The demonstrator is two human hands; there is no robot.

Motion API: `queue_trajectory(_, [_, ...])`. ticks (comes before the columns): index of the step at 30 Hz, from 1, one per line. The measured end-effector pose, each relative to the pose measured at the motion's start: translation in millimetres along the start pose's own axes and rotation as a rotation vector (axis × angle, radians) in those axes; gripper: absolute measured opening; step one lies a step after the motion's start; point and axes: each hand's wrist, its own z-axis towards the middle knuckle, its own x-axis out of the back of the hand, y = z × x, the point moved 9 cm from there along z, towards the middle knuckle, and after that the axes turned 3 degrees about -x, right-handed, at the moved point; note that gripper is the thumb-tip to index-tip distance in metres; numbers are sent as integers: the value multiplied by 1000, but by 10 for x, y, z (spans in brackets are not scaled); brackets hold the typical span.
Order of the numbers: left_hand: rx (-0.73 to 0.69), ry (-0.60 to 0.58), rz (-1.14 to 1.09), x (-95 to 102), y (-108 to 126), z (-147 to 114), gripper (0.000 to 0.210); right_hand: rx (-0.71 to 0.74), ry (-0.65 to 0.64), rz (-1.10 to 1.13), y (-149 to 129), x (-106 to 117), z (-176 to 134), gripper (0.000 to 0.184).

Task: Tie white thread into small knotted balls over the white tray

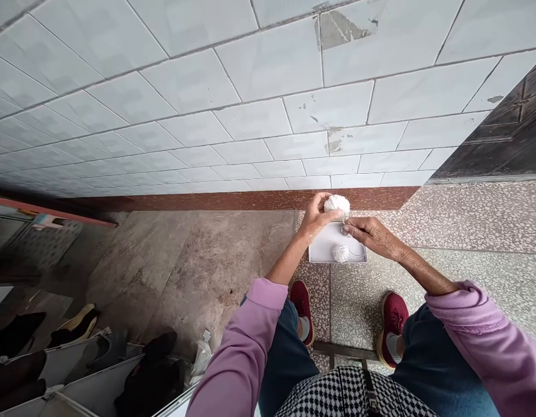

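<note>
My left hand [318, 216] is wrapped round a ball of white yarn [337, 204], held up in front of the tiled wall. Just to its right, my right hand [372, 234] pinches white yarn close under the ball, thumb and forefinger together. Below both hands a shallow white tray [322, 246] lies on the floor. In it sits a smaller ball of white yarn [341, 253], with a loose strand curving to its right.
A white tiled wall [259, 116] rises directly ahead. My red shoes [394, 315] flank the tray's near side. Lower left stands a shoe rack [94, 388] with dark shoes, beside a clear plastic bag [201, 354]. A dark door [506, 139] is at the right.
</note>
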Motion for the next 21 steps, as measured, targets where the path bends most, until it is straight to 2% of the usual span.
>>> queue_trajectory(2, [-20, -45, 124, -40, -1, -4, 63, 0, 41, 48, -34, 112, -8, 59])
queue_trajectory(5, [11, -167, 196, -180, -53, -45, 58, -18, 191, 86, -17, 397, -28, 63])
queue_trajectory(9, [118, -326, 8, -401, -116, -154, 57, -48, 351, 114, 64, 677, -69, 63])
queue_trajectory(12, [180, -365, -159, -493, -100, -212, 62, -41, 357, 110, 97, 684, -67, 63])
queue_trajectory(17, [216, -372, -280, -549, -45, -243, 62, -45, 320, 116, 142, 573, -17, 62])
queue_trajectory(21, [199, -282, -343, -501, -34, -194, 62, -47, 303, 141, 223, 518, 36, 56])
